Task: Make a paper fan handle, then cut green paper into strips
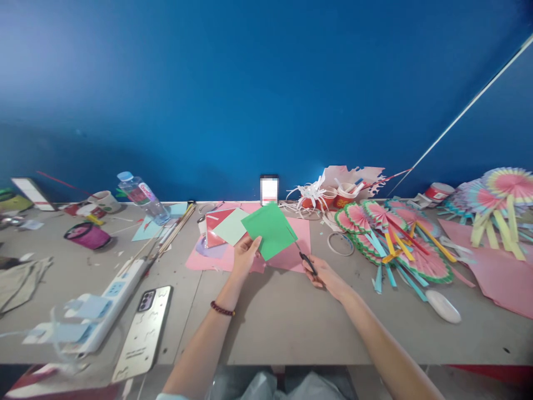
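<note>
Between the thumb and fingers of my left hand is a green paper square, held up over the table by its lower left edge. My right hand grips a pair of scissors with dark handles. Their blades reach the paper's right side, where a thin cut line runs in from the edge. Behind the green sheet lie a pale green paper, a red packet and large pink sheets.
To the right are several pleated paper fans, a tape roll and a white computer mouse. A phone leans against the blue wall. Leftward are a power strip, another phone, wooden sticks and a tilted bottle.
</note>
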A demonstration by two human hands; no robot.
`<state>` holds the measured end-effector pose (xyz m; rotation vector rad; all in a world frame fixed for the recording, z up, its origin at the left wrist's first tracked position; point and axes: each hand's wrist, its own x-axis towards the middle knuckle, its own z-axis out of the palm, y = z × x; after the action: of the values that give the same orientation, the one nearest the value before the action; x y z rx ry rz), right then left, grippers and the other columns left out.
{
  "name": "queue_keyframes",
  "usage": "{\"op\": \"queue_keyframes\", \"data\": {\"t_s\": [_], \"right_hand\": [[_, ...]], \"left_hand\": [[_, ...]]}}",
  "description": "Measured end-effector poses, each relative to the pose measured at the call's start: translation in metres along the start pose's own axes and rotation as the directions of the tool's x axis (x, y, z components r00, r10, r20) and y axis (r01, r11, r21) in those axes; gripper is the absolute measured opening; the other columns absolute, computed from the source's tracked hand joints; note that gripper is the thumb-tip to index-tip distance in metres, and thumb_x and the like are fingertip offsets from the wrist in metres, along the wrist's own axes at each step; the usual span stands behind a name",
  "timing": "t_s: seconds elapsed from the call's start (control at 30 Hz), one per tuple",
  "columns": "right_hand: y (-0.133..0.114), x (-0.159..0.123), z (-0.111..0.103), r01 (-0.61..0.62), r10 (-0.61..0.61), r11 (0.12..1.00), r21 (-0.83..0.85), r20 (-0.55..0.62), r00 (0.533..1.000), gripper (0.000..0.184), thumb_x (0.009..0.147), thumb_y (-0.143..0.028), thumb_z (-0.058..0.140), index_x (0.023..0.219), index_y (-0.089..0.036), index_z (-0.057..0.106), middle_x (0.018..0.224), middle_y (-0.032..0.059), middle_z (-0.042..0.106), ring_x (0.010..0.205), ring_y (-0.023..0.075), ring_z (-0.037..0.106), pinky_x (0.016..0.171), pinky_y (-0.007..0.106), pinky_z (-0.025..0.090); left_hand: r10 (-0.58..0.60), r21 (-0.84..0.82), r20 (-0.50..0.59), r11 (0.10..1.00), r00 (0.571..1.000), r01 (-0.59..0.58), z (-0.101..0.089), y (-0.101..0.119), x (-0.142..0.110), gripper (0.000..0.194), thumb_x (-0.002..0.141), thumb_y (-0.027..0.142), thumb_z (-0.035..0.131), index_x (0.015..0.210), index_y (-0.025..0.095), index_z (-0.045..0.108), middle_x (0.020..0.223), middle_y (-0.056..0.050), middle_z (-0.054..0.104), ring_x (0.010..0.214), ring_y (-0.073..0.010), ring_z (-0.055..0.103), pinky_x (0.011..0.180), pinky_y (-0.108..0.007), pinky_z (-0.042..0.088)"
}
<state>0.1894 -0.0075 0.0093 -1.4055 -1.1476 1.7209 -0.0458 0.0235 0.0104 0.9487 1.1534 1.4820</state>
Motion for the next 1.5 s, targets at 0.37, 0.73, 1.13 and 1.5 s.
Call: {"op": "queue_keyframes", "data": {"t_s": [0.37, 0.73, 1.13, 1.5], "right_hand": [[-0.0058, -0.0046, 0.0025, 0.003, -0.003, 1.000, -0.022, 0.001, 1.000, 0.034, 0.060, -0.046, 0.068, 0.073, -0.022, 0.047, 0.046, -0.0105, 0.041, 0.038, 0.0032, 0.026, 0.034, 0.015, 0.018], [-0.0046, -0.0041, 0.0027, -0.013, 0.013, 1.000, -0.016, 0.000, 1.000, 0.036, 0.060, -0.047, 0.070, 0.073, -0.022, 0.047, 0.045, -0.0107, 0.041, 0.037, 0.0032, 0.026, 0.034, 0.014, 0.016], [-0.0043, -0.0037, 0.0016, 0.003, -0.003, 1.000, -0.018, 0.003, 1.000, 0.038, 0.062, -0.050, 0.070, 0.073, -0.022, 0.047, 0.044, -0.0105, 0.042, 0.036, 0.0031, 0.026, 0.034, 0.015, 0.018], [-0.0052, -0.0050, 0.0020, 0.014, -0.014, 1.000, 0.004, -0.005, 1.000, 0.038, 0.062, -0.051, 0.071, 0.072, -0.021, 0.049, 0.046, -0.0095, 0.042, 0.039, 0.0039, 0.028, 0.035, 0.014, 0.019]], "left_hand": [[0.011, 0.016, -0.014, 1.000, 1.000, -0.011, 0.0008, 0.0031, -0.0016, 0.046, 0.057, 0.058, 0.085, 0.066, 0.017, 0.069, 0.050, 0.004, 0.057, 0.041, -0.0071, 0.046, 0.045, -0.022, 0.038], [-0.013, 0.008, -0.018, 1.000, 1.000, 0.013, 0.0014, 0.0033, -0.0001, 0.045, 0.055, 0.057, 0.086, 0.067, 0.016, 0.069, 0.050, 0.004, 0.058, 0.041, -0.0069, 0.046, 0.044, -0.022, 0.037], [-0.018, 0.017, -0.026, 1.000, 1.000, 0.019, 0.0048, 0.0045, -0.0028, 0.048, 0.054, 0.059, 0.086, 0.068, 0.017, 0.070, 0.047, 0.005, 0.055, 0.040, -0.0075, 0.045, 0.044, -0.022, 0.039], [-0.016, -0.012, -0.028, 1.000, 0.999, 0.016, 0.0039, 0.0034, -0.0021, 0.046, 0.055, 0.057, 0.086, 0.070, 0.016, 0.071, 0.049, 0.005, 0.057, 0.040, -0.0063, 0.044, 0.043, -0.022, 0.037]]}}
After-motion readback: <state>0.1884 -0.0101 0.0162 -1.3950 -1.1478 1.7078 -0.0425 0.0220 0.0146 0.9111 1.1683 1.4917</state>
